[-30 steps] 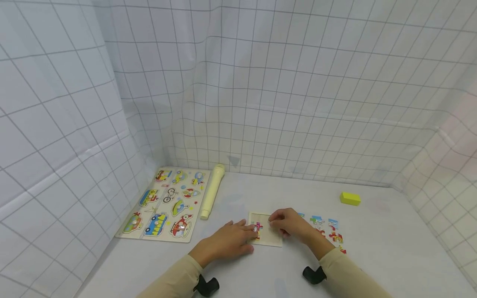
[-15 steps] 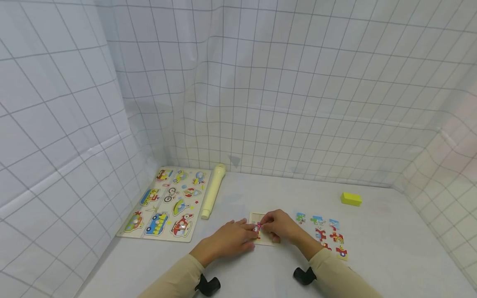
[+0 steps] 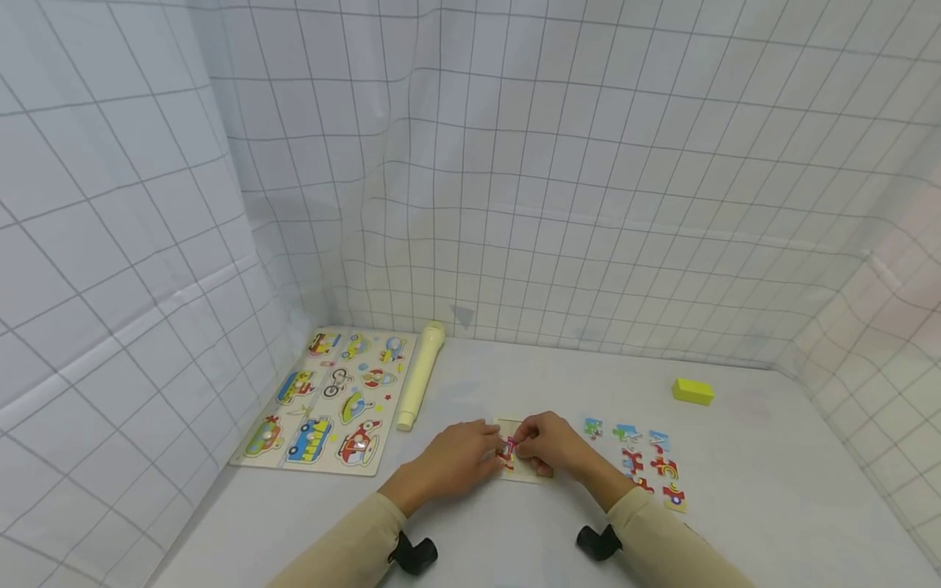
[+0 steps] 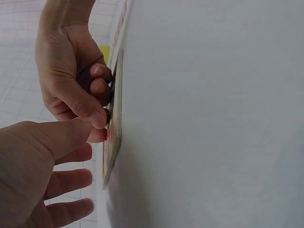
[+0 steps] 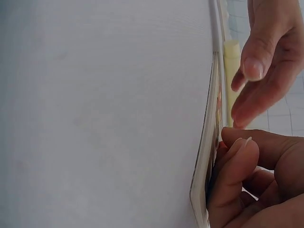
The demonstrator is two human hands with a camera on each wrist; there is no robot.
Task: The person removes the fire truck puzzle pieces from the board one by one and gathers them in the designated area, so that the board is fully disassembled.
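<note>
A small wooden puzzle tray [image 3: 509,425] lies flat between my hands, with pink and red jigsaw pieces [image 3: 507,451] along its left side. My right hand [image 3: 547,445] reaches over the tray and pinches a small puzzle piece against those pieces; its fingers mostly hide it. In the right wrist view, only a bit of red [image 5: 222,145] shows by the fingertips. My left hand [image 3: 457,459] is at the tray's left edge, fingers loosely extended. From the left wrist, its thumb and forefinger appear close to the right hand's fingertips, the other fingers spread apart.
Several loose jigsaw pieces [image 3: 665,467] lie in rows right of the tray. A yellow block [image 3: 693,391] sits farther back right. At left are a vehicle peg puzzle board [image 3: 331,412] and a pale yellow cylindrical stick [image 3: 421,380]. Gridded white curtains [image 3: 515,204] enclose the table.
My right hand has moved left across the tray to the pink and red pieces, then stayed there. My left hand has shifted slightly, its fingers drawing up from the tray's left side.
</note>
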